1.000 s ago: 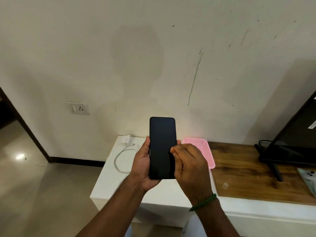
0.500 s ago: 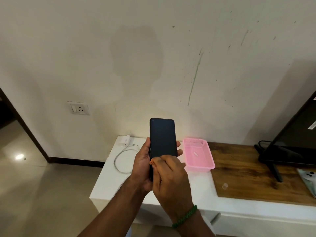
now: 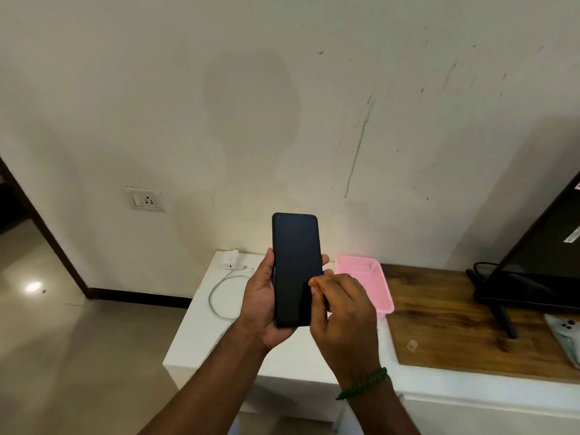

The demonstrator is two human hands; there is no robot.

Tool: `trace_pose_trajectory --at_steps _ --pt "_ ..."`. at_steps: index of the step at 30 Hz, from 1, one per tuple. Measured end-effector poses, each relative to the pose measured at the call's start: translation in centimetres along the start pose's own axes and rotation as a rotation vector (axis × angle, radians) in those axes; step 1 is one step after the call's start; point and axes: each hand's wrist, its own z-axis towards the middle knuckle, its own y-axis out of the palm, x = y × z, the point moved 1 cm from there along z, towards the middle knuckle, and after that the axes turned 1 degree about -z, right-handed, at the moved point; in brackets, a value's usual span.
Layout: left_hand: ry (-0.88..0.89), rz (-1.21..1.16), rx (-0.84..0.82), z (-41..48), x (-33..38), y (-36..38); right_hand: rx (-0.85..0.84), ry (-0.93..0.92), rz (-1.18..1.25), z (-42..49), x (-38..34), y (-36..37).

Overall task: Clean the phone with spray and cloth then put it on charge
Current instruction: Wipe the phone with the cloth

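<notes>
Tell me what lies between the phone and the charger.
Nothing visible. The left hand holds the phone above the table; charger and cable lie uncovered to its left. The right hand, pinching a cloth, is on the other side.

Dim, soft indoor light. A blurry head-shaped shadow falls on the wall at 12 o'clock, with a warm glow just behind the phone. A glare spot shines on the floor at 9 o'clock. Wide-angle distortion slants the edges at 3 and 9 o'clock.

Forearms bare; green braided bracelet at wrist of right hand
</notes>
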Motion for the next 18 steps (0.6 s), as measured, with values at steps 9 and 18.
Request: trace_pose_trajectory --at_steps 9,18 --pt "0.012 -0.033 -0.017 0.3 -0.4 -0.1 0.018 0.051 0.026 -0.4 -0.9 0.2" --pt "-0.018 -0.114 -0.044 0.6 -0.7 -0.1 0.005 -0.056 0.015 -1.7 -4.2 1.1"
